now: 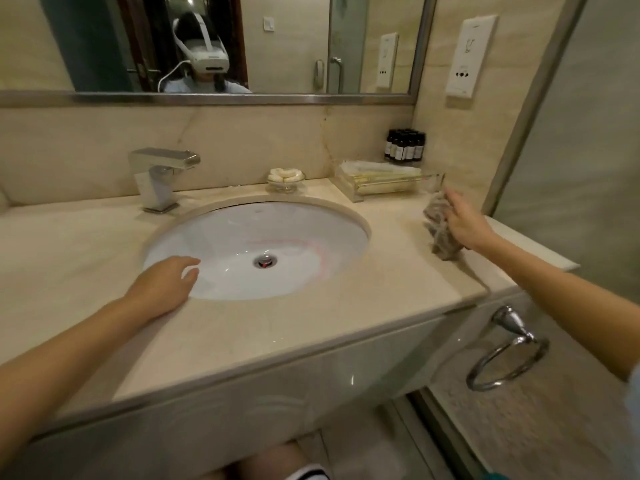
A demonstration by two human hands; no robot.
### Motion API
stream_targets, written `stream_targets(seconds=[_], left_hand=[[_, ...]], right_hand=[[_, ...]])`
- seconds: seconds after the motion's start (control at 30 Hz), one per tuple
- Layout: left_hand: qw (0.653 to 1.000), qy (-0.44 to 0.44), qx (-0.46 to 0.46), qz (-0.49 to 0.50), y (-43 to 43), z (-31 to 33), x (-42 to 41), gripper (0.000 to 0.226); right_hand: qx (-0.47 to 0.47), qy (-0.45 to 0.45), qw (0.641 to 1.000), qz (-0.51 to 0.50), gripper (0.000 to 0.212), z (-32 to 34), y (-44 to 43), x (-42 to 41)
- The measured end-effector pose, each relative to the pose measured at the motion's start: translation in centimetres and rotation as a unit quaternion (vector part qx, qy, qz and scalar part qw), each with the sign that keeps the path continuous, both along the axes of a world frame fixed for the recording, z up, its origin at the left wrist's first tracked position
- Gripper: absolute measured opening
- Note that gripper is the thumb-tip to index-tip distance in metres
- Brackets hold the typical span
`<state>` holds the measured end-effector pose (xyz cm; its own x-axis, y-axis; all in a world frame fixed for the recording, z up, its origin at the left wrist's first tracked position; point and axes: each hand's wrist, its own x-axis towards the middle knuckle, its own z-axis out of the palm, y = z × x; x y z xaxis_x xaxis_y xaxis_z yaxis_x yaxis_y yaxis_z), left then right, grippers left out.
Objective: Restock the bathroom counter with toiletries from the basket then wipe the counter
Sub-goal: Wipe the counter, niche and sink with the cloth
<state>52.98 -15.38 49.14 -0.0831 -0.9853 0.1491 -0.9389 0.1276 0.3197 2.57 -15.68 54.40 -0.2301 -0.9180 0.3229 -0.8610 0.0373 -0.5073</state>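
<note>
Right hand [465,221] is out at the right edge of the counter [311,317], laid against a bunched grey-brown cloth [437,225], and that's the thing to watch. The cloth sits on the inner side of the hand, towards the sink [242,230], with its long axis running back-to-front along that right edge. The fingers look fairly straight over it, but the frame is smeared there and the thumb is hidden, so I cannot tell if the hand grips the cloth or just presses it flat. Left hand [166,282] rests on the sink's front-left rim, fingers loosely curled over the basin, holding nothing. It's well away from the cloth, so the wipe looks like a job for the right. Most of the bare counter lies to the left and front of the cloth, so I'd judge the sweep goes that way. At the back-right corner stand the dark bottles [405,145], with the clear tray [384,183] just in front of them and close behind the cloth, and the soap dish [286,180] behind the sink. No basket is in view.
</note>
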Motion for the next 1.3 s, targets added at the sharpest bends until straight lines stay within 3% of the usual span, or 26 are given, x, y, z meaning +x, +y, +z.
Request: stream_targets(seconds=[0.13, 0.33, 0.53, 0.63, 0.73, 0.87, 0.97, 1.07, 1.17, 1.23, 1.3], left_hand=[[1.000, 0.007, -0.019, -0.001, 1.8, 0.2, -0.9, 0.038], [1.000, 0.015, -0.026, -0.002, 4.8, 0.4, -1.5, 0.039], [1.000, 0.010, -0.029, -0.001, 7.3, 0.9, -1.1, 0.041], [0.999, 0.013, -0.033, 0.015, 8.1, 1.3, 0.0, 0.042], [0.998, 0.013, -0.042, 0.040, 8.8, 1.5, 1.9, 0.042], [0.996, 0.007, -0.041, 0.077, 9.8, 1.7, 5.4, 0.042], [0.992, 0.006, -0.036, 0.125, 10.7, 2.5, 9.4, 0.043], [0.979, 0.031, -0.035, 0.200, 11.8, 3.0, 14.0, 0.045], [0.967, 0.058, -0.030, 0.247, 12.7, 2.8, 16.8, 0.048], [0.968, 0.095, -0.043, 0.229, 12.8, 2.9, 16.4, 0.054], [0.966, 0.133, -0.055, 0.214, 12.1, 3.6, 15.3, 0.060]], right_hand=[[0.059, 0.030, 0.988, -0.138, 0.039, -3.8, 4.2, -6.2], [-0.014, 0.032, 0.992, -0.121, 0.041, -4.9, 8.3, 3.4], [-0.023, -0.023, 0.999, 0.014, 0.046, -4.8, 11.8, 20.6], [-0.020, 0.002, 0.992, 0.122, 0.031, -4.2, 11.8, 29.3], [0.016, 0.030, 0.981, 0.191, 0.031, -4.4, 10.7, 36.8], [0.023, 0.054, 0.961, 0.270, 0.030, -3.2, 8.8, 40.2], [0.077, -0.049, 0.949, 0.302, 0.027, -0.9, 5.3, 39.6], [0.020, -0.138, 0.954, 0.266, 0.029, 0.7, 2.9, 41.4], [0.022, -0.180, 0.915, 0.361, 0.036, 0.9, 3.5, 46.9], [0.133, -0.264, 0.865, 0.406, 0.039, 0.9, 4.1, 50.8], [0.298, -0.357, 0.787, 0.405, 0.047, 1.4, 4.6, 53.6]])
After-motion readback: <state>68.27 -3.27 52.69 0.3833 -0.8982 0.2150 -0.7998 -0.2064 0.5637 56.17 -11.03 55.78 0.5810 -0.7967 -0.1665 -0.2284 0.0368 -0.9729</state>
